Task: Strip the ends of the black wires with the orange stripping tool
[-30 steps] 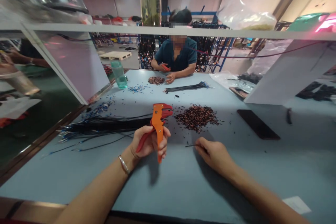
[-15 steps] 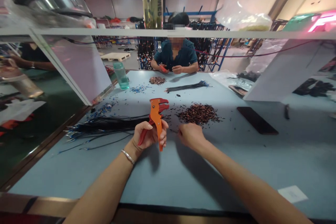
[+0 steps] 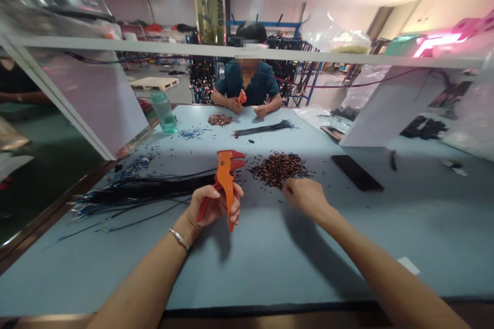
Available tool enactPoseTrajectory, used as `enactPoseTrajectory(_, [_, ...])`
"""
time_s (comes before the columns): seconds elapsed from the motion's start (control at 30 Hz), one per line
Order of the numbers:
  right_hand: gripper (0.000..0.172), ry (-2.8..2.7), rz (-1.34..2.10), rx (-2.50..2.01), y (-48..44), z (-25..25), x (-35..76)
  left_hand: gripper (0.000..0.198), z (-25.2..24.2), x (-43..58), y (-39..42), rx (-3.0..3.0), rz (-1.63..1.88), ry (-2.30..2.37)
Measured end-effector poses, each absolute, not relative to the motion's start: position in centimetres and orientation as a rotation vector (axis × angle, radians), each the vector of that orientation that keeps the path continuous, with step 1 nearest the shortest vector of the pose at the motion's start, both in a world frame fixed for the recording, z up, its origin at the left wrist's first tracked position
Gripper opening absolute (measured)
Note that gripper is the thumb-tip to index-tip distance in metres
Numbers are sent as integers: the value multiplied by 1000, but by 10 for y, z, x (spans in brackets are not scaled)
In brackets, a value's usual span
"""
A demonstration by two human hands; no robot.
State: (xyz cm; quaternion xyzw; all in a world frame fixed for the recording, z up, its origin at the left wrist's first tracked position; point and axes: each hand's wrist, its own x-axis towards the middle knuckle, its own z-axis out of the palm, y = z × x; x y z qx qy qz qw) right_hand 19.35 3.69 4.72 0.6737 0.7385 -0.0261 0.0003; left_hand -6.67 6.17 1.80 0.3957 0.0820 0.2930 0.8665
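My left hand point(image 3: 210, 205) is wrapped round the handles of an orange and red wire stripper point(image 3: 226, 177), held upright with its jaws pointing right and parted. My right hand point(image 3: 306, 194) is closed, its fingertips curled down at the front edge of a heap of small dark and copper-coloured wire offcuts point(image 3: 276, 167); whatever it pinches is hidden. A bundle of black wires point(image 3: 150, 187) with blue and silvery ends lies on the table left of the stripper, its right end passing behind the tool.
A phone point(image 3: 357, 172) lies to the right. Blue scraps point(image 3: 135, 167) are scattered at left, near a green bottle point(image 3: 164, 113). Across the table point(image 3: 247, 272), a co-worker point(image 3: 247, 82) holds a red tool behind another wire bundle point(image 3: 264, 128). A white shelf point(image 3: 154, 47) spans above.
My right hand has moved right along the front of the offcut heap. My left hand still holds the stripper. The camera view has turned slightly right. The co-worker's red tool is raised.
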Motion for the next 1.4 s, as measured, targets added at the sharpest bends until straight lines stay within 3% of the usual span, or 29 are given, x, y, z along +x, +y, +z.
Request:
enactPoseTrajectory(0.2, [8,2461,-318,2110,29,37,189,44,19,-58,55,860,536,199])
enactPoseTrajectory(0.33, [15,2490,-465,2343,37,30,206,42,19,-51,48,895,529,220])
enactPoseTrajectory(0.57, [21,2861,-1248,2268,38,25,217,40,6,-35,36,998,486,397])
enactPoseTrajectory(0.7, [23,2888,-1524,2348,25,14,208,41,3,-30,32,969,433,418])
enactPoseTrajectory(1.13, [23,2977,-1344,2467,8,26,212,41,19,-20,22,1020,486,516])
enactPoseTrajectory(1.3, [25,2922,-1380,2505,9,25,214,34,28,-16,12,1571,779,859])
enactPoseTrajectory(1.4, [26,2800,-1641,2536,12,20,216,27,26,-16,10,2052,926,1104])
